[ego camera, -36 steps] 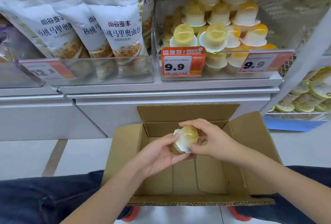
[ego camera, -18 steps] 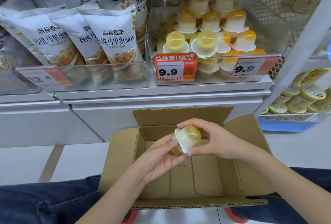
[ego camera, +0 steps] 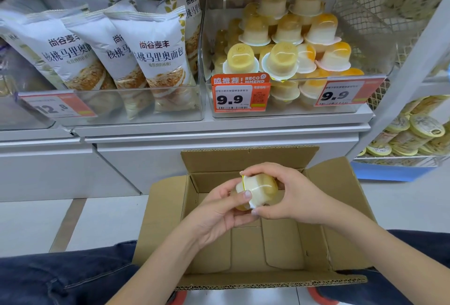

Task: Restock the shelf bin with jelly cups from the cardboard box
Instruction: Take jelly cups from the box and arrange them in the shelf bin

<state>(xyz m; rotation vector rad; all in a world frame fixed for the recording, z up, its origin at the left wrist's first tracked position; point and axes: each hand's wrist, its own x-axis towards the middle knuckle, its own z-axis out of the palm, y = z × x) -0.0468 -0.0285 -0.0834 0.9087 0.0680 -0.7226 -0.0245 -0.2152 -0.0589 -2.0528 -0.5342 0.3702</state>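
Above the open cardboard box (ego camera: 246,251), both hands meet around jelly cups. The right hand (ego camera: 289,197) has its grip clamped on a pale yellow jelly cup (ego camera: 261,186), thumb under the rim and fingers arched over the domed end, so the cup lies tilted on its side with its lid facing left. The left hand (ego camera: 219,209) cradles a second jelly cup (ego camera: 239,204) just below and left of the first, its thumb pressed against the first cup's rim and its grip curled round the lower one; most of that lower cup is hidden by the fingers. Inside the box, under the hands, only bare cardboard flaps show. Beyond the box's far flap, on the shelf, stands the clear shelf bin (ego camera: 379,61), piled with stacked jelly cups (ego camera: 285,36) mostly standing lid-down. Left of the bin, another clear bin holds white bread packets (ego camera: 158,53). An orange 9.9 price tag (ego camera: 239,94) hangs on the bin's front.
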